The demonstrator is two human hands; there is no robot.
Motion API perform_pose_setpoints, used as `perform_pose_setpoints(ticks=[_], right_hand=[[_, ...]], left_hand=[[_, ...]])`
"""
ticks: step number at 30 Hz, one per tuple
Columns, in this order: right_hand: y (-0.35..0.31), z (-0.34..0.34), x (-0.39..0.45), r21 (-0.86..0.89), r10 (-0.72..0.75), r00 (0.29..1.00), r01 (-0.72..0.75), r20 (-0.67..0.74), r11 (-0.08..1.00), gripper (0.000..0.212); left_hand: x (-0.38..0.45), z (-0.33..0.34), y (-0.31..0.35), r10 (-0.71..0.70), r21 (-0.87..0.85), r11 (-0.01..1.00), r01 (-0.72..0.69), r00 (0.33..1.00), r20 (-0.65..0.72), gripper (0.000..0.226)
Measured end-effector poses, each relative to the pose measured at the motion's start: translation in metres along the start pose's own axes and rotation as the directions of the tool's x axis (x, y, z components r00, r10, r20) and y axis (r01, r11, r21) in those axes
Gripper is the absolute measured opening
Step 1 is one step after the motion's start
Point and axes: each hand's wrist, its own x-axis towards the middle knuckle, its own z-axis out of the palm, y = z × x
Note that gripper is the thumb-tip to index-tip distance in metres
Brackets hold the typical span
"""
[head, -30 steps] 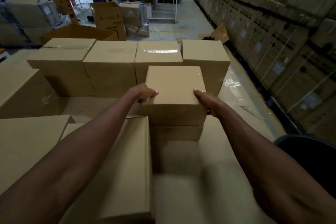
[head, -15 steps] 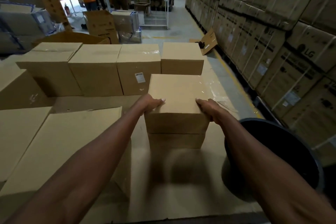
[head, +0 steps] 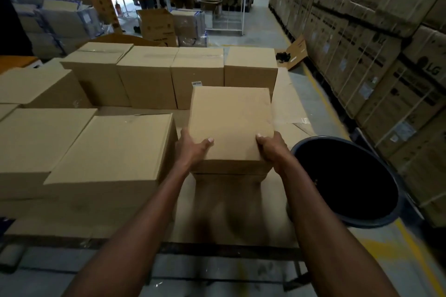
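Box (head: 230, 125), one, plain brown cardboard, square top, matte, gripped over the cardboard-covered platform (head: 236, 229), front right, just before a back row of four taller cartons (head: 147, 75). Two hands: left hand (head: 190, 149) and right hand (head: 271, 149) each curl round a near corner, thumbs on top. One large flat-lidded carton (head: 113, 152) just left. One round dark bin (head: 357, 224) right, smooth rim.

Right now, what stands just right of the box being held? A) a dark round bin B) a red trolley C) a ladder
A: the dark round bin stands open on the floor right of the box that the left hand and right hand hold at its near corners.
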Motion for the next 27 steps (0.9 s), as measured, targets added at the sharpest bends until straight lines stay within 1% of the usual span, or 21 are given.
perform_pose_setpoints(ticks=[3,6,9,12,16,18,23,25,27], right_hand=[[0.021,0.002,-0.023,0.028,-0.028,0.998,0.030,-0.060,0.999,0.063],[0.037,0.005,-0.058,0.070,-0.058,0.994,0.064,-0.088,0.995,0.062],[0.058,0.007,-0.091,0.057,-0.033,0.995,0.038,-0.098,0.998,0.060],[0.080,0.009,-0.118,0.038,-0.021,0.990,0.026,-0.141,0.999,0.068],[0.116,0.011,-0.150,0.084,0.045,0.992,-0.035,-0.116,0.996,0.081],[0.136,0.011,-0.154,0.078,0.060,0.994,-0.053,-0.095,0.996,0.081],[0.169,0.016,-0.154,0.169,0.125,0.992,-0.121,-0.011,0.978,0.065],[0.178,0.019,-0.154,0.180,0.111,0.994,-0.110,0.003,0.977,0.059],[0.183,0.020,-0.151,0.182,0.086,0.996,-0.088,0.022,0.979,0.057]], left_hand=[[-0.034,0.000,-0.019,0.011,0.000,1.000,-0.011,0.997,-0.071,0.087],[-0.070,0.003,-0.037,-0.011,-0.045,0.999,0.006,0.994,-0.107,0.095],[-0.099,0.008,-0.061,-0.008,-0.054,0.999,0.000,0.989,-0.150,0.099],[-0.125,0.016,-0.085,0.011,-0.114,0.993,-0.031,0.985,-0.173,0.105],[-0.160,0.022,-0.119,-0.003,-0.220,0.975,-0.028,0.990,-0.140,0.103],[-0.167,0.022,-0.134,-0.022,-0.238,0.971,-0.009,0.992,-0.125,0.104],[-0.161,0.022,-0.162,-0.068,-0.271,0.961,0.062,0.998,-0.011,0.110],[-0.155,0.021,-0.169,-0.060,-0.274,0.959,0.070,0.997,0.044,0.114],[-0.152,0.017,-0.173,-0.059,-0.276,0.958,0.082,0.994,0.092,0.111]])
